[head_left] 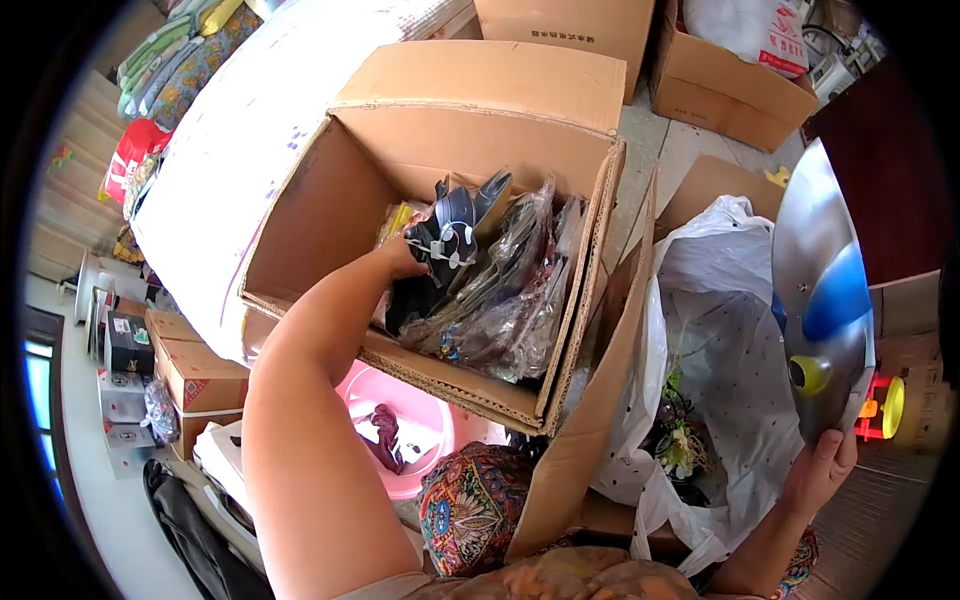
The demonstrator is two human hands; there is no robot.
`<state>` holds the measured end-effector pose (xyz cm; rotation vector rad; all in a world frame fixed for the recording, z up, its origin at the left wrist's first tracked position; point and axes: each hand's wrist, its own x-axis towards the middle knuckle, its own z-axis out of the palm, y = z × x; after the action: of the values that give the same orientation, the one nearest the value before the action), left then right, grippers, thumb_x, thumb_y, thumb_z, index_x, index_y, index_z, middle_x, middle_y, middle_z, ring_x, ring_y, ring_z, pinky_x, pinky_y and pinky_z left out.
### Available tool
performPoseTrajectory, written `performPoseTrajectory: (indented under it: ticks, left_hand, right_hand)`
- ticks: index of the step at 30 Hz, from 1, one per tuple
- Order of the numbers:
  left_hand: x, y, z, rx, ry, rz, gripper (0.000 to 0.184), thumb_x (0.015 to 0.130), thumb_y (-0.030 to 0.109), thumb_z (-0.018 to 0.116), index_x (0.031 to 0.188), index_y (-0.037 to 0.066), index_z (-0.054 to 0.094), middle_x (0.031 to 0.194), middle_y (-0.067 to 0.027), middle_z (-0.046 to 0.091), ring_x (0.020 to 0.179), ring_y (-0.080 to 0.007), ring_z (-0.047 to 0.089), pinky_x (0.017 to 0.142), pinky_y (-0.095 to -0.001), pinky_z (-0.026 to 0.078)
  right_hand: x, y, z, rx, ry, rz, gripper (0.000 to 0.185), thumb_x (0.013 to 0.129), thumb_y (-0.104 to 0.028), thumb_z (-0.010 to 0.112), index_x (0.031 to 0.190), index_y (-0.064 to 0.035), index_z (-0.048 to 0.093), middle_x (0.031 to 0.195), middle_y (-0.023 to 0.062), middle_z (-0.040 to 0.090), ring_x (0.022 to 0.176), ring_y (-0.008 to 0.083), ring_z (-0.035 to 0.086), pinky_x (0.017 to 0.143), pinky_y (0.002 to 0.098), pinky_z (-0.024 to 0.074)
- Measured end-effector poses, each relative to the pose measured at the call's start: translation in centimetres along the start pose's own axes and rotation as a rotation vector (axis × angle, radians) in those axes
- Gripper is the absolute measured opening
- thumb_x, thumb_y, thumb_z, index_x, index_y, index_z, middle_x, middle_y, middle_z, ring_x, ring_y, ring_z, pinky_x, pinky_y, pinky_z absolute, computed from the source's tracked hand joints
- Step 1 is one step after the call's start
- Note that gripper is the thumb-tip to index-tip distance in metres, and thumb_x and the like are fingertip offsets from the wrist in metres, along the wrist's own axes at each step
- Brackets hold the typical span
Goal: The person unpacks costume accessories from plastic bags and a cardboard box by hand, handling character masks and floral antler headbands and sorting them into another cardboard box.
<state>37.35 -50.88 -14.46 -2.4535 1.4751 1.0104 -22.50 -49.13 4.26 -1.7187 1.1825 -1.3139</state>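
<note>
My left hand (pixel 405 258) reaches into an open cardboard box (pixel 285 215), its fingers at a dark grey item with white straps (pixel 452 232). Beside that item lie several clear plastic packages (pixel 510 290) with dark contents. At the right, my right hand (pixel 828 465) grips the lower edge of a curved silvery sheet (pixel 815 220) with a blue patch and a yellow-green round spot. The sheet stands upright beside a second box lined with a white plastic bag (pixel 725 310), which holds greenery with pale flowers (pixel 682 445).
Below the first box is a pink basin (pixel 440 420) with a dark red cloth. A white-covered bed (pixel 225 170) borders the left. Another carton (pixel 725 90) with a white bag stands at the back right, and stacked boxes (pixel 205 380) are at the far left.
</note>
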Motion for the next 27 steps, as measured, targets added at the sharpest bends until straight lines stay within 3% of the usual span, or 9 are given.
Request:
performPoseTrajectory:
  ticks: [3, 5, 7, 10, 14, 17, 21, 22, 27]
  left_hand:
    - [-1.9, 3.8, 0.3, 0.405, -0.063, 0.003, 0.050, 0.069, 0.044, 0.054, 0.100, 0.004, 0.057, 0.095, -0.0151, 0.059, 0.089, -0.0266, 0.057, 0.079, -0.0327, 0.043]
    - [-2.5, 5.2, 1.9, 0.156, 0.397, -0.243, 0.029, 0.065, 0.021, 0.062, 0.090, 0.006, 0.060, 0.084, -0.0158, 0.060, 0.080, -0.0295, 0.058, 0.072, -0.0352, 0.046]
    - [-3.7, 6.5, 1.4, 0.413, 0.462, -0.001, 0.031, 0.065, 0.016, 0.060, 0.093, 0.005, 0.059, 0.085, -0.0178, 0.060, 0.083, -0.0302, 0.057, 0.071, -0.0364, 0.046]
    - [-4.2, 8.1, -2.1, 0.320, -0.277, -0.086, 0.042, 0.067, 0.010, 0.057, 0.108, 0.007, 0.051, 0.094, -0.0169, 0.058, 0.090, -0.0281, 0.055, 0.078, -0.0371, 0.042]
    - [-4.6, 4.1, -1.0, 0.011, -0.298, 0.277, 0.056, 0.069, 0.012, 0.054, 0.121, 0.005, 0.036, 0.104, -0.0204, 0.054, 0.095, -0.0309, 0.052, 0.080, -0.0373, 0.040]
    - [-3.9, 5.2, 0.2, 0.281, -0.227, 0.162, 0.058, 0.069, 0.017, 0.055, 0.122, 0.005, 0.035, 0.108, -0.0204, 0.051, 0.099, -0.0319, 0.050, 0.083, -0.0376, 0.038]
    - [-2.4, 6.9, -0.3, 0.609, -0.323, 0.137, 0.052, 0.063, 0.009, 0.058, 0.113, 0.005, 0.043, 0.093, -0.0203, 0.056, 0.085, -0.0321, 0.056, 0.070, -0.0365, 0.045]
    - [-3.7, 6.8, -0.6, 0.432, -0.161, 0.143, 0.046, 0.061, 0.003, 0.059, 0.106, 0.005, 0.049, 0.085, -0.0198, 0.057, 0.078, -0.0312, 0.058, 0.064, -0.0350, 0.047]
    - [-2.3, 4.9, -1.0, 0.711, -0.173, 0.090, 0.048, 0.055, 0.003, 0.060, 0.102, 0.006, 0.053, 0.088, -0.0178, 0.057, 0.090, -0.0302, 0.054, 0.073, -0.0342, 0.045]
  right_hand:
    - [1.5, -1.2, 1.8, -0.015, 0.057, -0.084, 0.043, 0.086, -0.029, 0.046, 0.110, 0.0062, 0.046, 0.096, 0.0053, 0.052, 0.089, 0.0120, 0.047, 0.082, 0.0231, 0.0335]
    - [3.0, -2.7, 2.8, -0.103, -0.132, -0.120, 0.042, 0.085, -0.028, 0.048, 0.108, 0.0068, 0.048, 0.098, 0.0077, 0.053, 0.090, 0.0143, 0.048, 0.083, 0.0253, 0.0336]
    - [5.1, -4.9, 5.0, -0.140, -0.261, -0.224, 0.039, 0.084, -0.026, 0.049, 0.105, 0.0067, 0.050, 0.098, 0.0091, 0.054, 0.090, 0.0159, 0.048, 0.082, 0.0265, 0.0339]
    - [6.8, -6.7, 8.0, -0.128, -0.446, -0.359, 0.034, 0.082, -0.023, 0.051, 0.099, 0.0062, 0.052, 0.097, 0.0113, 0.054, 0.091, 0.0187, 0.048, 0.081, 0.0283, 0.0345]
    - [7.2, -7.5, 10.3, -0.087, -0.481, -0.373, 0.025, 0.078, -0.018, 0.054, 0.088, 0.0049, 0.055, 0.089, 0.0124, 0.055, 0.085, 0.0225, 0.050, 0.076, 0.0306, 0.0362]
    - [6.6, -7.6, 10.8, -0.007, -0.398, -0.319, 0.021, 0.075, -0.016, 0.058, 0.081, 0.0046, 0.055, 0.082, 0.0127, 0.057, 0.079, 0.0243, 0.052, 0.074, 0.0324, 0.0374]
    - [5.5, -7.4, 8.9, -0.034, -0.354, -0.287, 0.021, 0.076, -0.015, 0.057, 0.083, 0.0047, 0.056, 0.084, 0.0123, 0.057, 0.081, 0.0235, 0.051, 0.076, 0.0320, 0.0368]
    - [5.0, -7.5, 8.3, -0.058, -0.301, -0.271, 0.021, 0.077, -0.014, 0.056, 0.085, 0.0047, 0.056, 0.086, 0.0124, 0.057, 0.083, 0.0233, 0.051, 0.076, 0.0321, 0.0368]
    - [3.4, -6.0, 4.4, -0.106, -0.207, -0.178, 0.024, 0.079, -0.014, 0.053, 0.093, 0.0051, 0.055, 0.092, 0.0115, 0.056, 0.086, 0.0195, 0.050, 0.077, 0.0286, 0.0358]
